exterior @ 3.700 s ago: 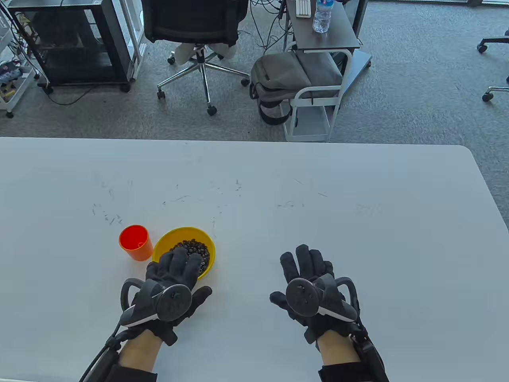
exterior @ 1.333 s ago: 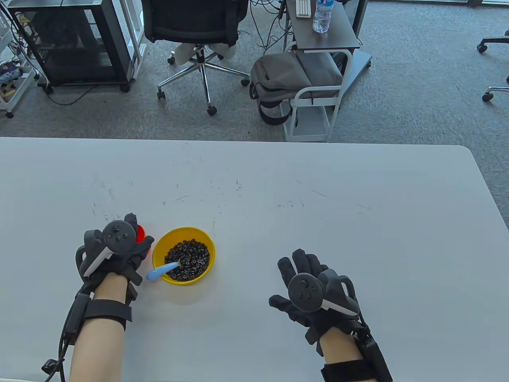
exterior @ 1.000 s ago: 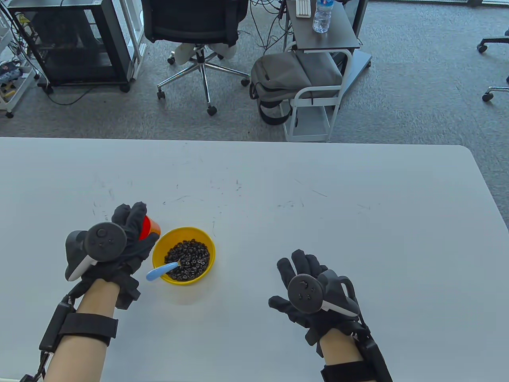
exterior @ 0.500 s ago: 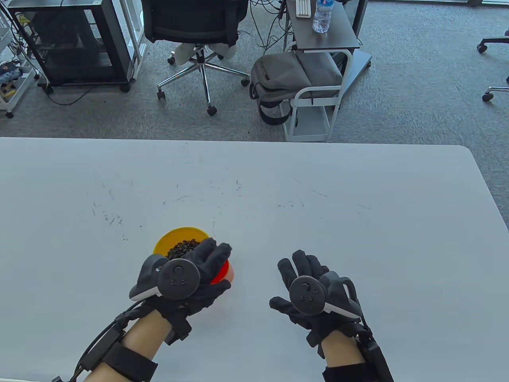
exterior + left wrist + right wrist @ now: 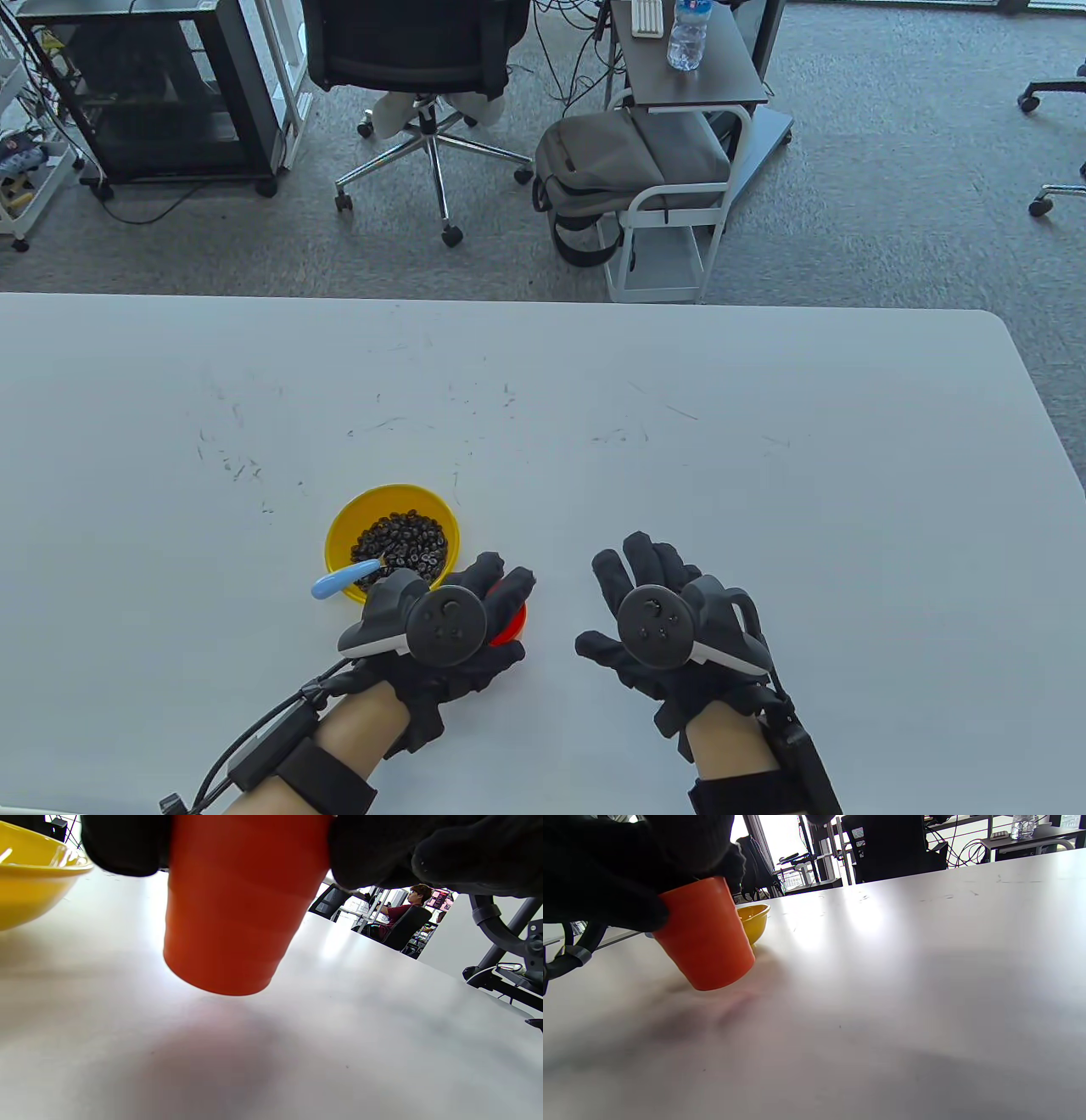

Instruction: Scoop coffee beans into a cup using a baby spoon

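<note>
My left hand (image 5: 475, 615) grips the orange cup (image 5: 512, 624) from above, just right of and nearer than the yellow bowl (image 5: 346, 524). In the left wrist view the cup (image 5: 237, 908) hangs tilted, a little above the table. It also shows in the right wrist view (image 5: 706, 938). The bowl holds coffee beans (image 5: 403, 543) and a blue baby spoon (image 5: 339, 581) whose handle sticks out over its near left rim. My right hand (image 5: 653, 586) rests open and flat on the table, right of the cup, holding nothing.
The white table (image 5: 764, 475) has its far edge at mid-frame and a rounded right corner. Beyond it stand an office chair (image 5: 424, 76), a small cart with a grey bag (image 5: 636, 161) and a water bottle (image 5: 687, 34).
My left hand took the cup from the bowl's left and has carried it over the bowl to the bowl's near right. My right hand has not moved.
</note>
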Available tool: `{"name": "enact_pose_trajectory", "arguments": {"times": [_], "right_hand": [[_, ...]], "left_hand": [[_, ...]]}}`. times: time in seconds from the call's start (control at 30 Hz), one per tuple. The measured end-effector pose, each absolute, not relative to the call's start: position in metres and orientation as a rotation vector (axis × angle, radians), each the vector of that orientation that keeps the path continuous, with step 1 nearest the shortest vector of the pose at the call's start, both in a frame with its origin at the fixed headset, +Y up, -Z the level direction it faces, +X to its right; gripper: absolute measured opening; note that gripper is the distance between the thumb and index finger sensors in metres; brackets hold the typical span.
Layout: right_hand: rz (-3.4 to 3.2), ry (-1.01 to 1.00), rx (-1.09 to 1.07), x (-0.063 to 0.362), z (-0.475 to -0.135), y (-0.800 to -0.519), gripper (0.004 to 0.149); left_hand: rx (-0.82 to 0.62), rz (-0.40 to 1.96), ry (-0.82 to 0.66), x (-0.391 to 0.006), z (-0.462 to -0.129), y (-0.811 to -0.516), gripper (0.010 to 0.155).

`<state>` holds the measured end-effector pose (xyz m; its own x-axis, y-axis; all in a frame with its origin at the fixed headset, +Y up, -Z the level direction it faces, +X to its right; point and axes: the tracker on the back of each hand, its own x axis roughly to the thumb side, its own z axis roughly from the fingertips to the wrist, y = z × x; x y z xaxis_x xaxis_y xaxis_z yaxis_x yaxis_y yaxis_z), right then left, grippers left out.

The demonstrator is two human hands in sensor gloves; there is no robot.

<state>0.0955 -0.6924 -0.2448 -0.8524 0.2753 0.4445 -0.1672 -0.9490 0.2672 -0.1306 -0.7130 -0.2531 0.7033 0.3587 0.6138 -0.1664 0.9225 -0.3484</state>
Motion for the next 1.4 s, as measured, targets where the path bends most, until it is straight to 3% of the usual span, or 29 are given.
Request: {"name": "enact_pose_trajectory", "arguments": {"times": [0.43,0.73,0.87,1.1,1.4], "right_hand": [[2.802,0.355,0.714,0.094,-0.245,-0.694,0.087],[2.79,0.354,0.717,0.096,-0.245,-0.692,0.087],[2.79,0.359,0.723,0.095,-0.245,-0.692,0.087],[2.796,0.373,0.718,0.095,-0.244,-0.692,0.086],[2.808,0.378,0.698,0.095,-0.244,-0.692,0.086]], "left_hand": [[-0.356,0.267,-0.733,-0.134,-0.252,-0.73,0.076],[-0.16,0.327,-0.677,-0.169,-0.255,-0.671,0.075],[-0.145,0.13,-0.545,-0.204,-0.263,-0.654,0.068],[-0.231,0.12,-0.313,-0.257,-0.28,-0.692,0.064],[-0.42,0.086,-0.216,-0.258,-0.286,-0.724,0.064]]}}
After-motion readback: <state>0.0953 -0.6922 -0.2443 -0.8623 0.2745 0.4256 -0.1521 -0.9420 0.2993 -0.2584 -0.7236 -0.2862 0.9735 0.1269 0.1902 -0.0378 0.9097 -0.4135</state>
